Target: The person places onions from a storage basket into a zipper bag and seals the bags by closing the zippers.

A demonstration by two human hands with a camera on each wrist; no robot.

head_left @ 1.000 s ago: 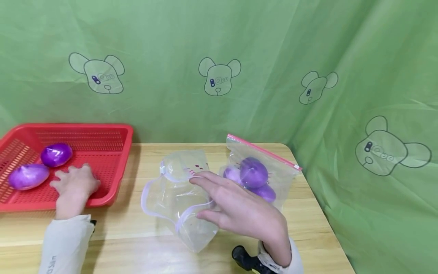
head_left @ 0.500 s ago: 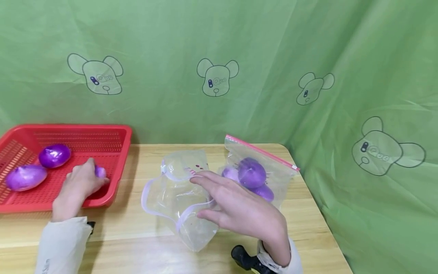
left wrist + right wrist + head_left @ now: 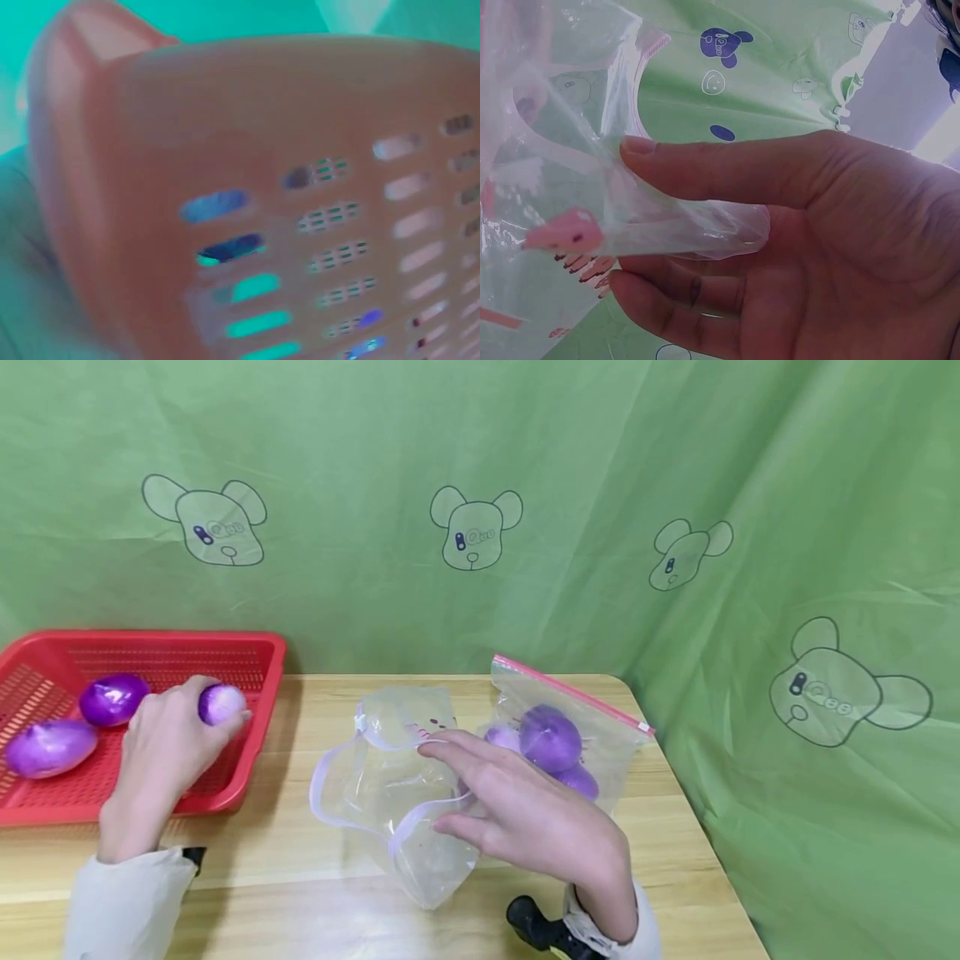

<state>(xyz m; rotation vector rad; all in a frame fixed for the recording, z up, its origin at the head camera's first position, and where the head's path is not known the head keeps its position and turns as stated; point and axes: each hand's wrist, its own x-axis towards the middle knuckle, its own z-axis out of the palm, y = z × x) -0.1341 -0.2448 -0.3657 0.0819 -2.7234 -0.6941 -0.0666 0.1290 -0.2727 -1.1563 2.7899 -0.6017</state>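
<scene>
In the head view my left hand (image 3: 168,739) grips a purple and white onion (image 3: 222,703) between thumb and fingers, over the right part of a red basket (image 3: 258,727). Two more purple onions (image 3: 51,748) lie at the basket's left. My right hand (image 3: 536,814) is at the mouth of a clear zip bag (image 3: 427,852) with a pale lilac rim, its thumb and fingers spread apart. The right wrist view shows the bag's film (image 3: 690,232) between the thumb and the fingers. In the left wrist view the basket wall (image 3: 247,112) hides most of the hand.
Behind my right hand lies another clear bag (image 3: 618,760) with a pink zip and purple onions inside. A black object (image 3: 536,922) is by the right wrist. A green curtain (image 3: 360,585) with bear-head prints hangs behind the wooden table (image 3: 270,877).
My left hand has taken hold of the onion in the basket and raised it slightly. My right hand and the clear bag have stayed nearly still.
</scene>
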